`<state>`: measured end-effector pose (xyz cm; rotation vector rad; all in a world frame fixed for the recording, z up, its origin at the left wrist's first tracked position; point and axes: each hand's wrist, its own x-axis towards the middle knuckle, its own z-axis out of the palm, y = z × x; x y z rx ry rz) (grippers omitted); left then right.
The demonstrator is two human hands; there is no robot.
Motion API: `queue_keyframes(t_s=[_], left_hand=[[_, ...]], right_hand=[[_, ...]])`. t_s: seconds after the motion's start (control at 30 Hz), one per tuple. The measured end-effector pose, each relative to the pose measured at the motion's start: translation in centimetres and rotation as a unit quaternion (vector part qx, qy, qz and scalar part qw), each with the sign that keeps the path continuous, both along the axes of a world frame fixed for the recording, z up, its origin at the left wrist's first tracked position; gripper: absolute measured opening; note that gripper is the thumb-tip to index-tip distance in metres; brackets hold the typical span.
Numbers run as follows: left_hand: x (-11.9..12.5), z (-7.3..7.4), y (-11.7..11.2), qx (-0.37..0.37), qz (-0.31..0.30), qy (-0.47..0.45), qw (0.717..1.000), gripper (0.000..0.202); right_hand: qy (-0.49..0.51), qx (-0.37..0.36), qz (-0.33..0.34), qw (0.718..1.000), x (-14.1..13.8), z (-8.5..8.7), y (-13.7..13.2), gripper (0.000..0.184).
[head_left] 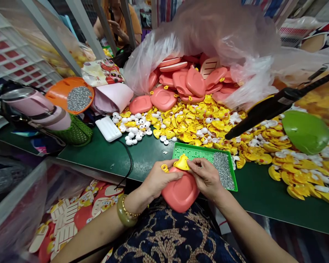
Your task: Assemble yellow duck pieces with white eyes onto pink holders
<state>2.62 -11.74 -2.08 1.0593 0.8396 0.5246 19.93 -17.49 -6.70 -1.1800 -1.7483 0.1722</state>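
Note:
Over my lap, my left hand (160, 179) grips a coral-pink plastic toy body (181, 191) by its upper left edge, the thumb lying on its face. A small yellow ring-shaped part (165, 168) sticks out by the left fingers. My right hand (207, 177) pinches a yellow plastic shell piece (182, 162) against the top of the pink body. Whether the two are joined there I cannot tell. Just beyond my hands lies a green perforated tray (197, 152), with small silver screws (223, 171) heaped at its right end.
Yellow shells (192, 122) and white eye pieces (137, 128) are piled behind the tray, below a plastic bag of pink bodies (164, 98). A black electric screwdriver (263, 109) hangs at right near a green bowl (305, 131). At left stand a power bank (108, 129) and pink flask (41, 107).

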Motion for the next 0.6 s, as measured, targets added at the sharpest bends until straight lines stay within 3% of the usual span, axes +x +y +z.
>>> queue_keyframes(t_s=[0.33,0.6], left_hand=[[0.4,0.8,-0.5,-0.047,0.018,-0.006,0.999,0.044],[0.6,1.1,-0.7,-0.059,0.03,0.008,0.998,0.052]], right_hand=[[-0.038,0.023,0.046,0.998,1.3,0.3,0.9,0.06],[-0.045,0.03,0.034,0.998,1.6,0.7,0.1,0.053]])
